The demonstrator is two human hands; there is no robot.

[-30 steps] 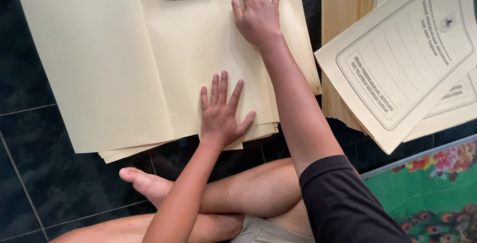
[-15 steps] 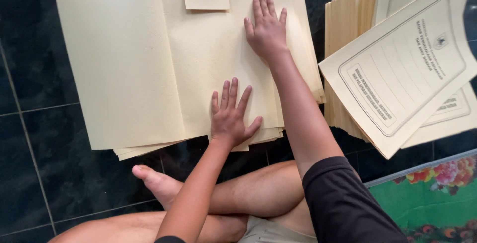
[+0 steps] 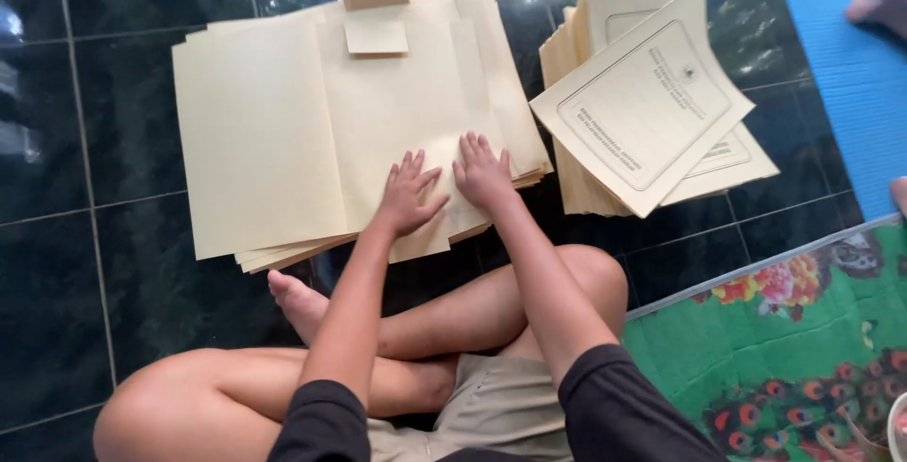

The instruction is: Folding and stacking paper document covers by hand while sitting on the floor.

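Left hand (image 3: 409,194) flat, released, laid on cream folder stack (image 3: 283,131) | right hand (image 3: 484,171) flat, released, just beside it on stack | printed folders (image 3: 652,103) right of stack.

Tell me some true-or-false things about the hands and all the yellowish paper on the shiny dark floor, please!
1. Both hands lie flat on the big cream paper sheet. True: the left hand and right hand rest palm-down, side by side, near its lower edge.
2. The right hand holds the printed cream folder. False: that folder lies untouched on the second stack, off to the right.
3. A small cream paper square lies near the top of the sheet. True.
4. The papers lie on a wooden table. False: they lie on the dark glossy tiled floor.
5. The green flowered mat is under the paper stack. False: it lies apart, at the lower right.
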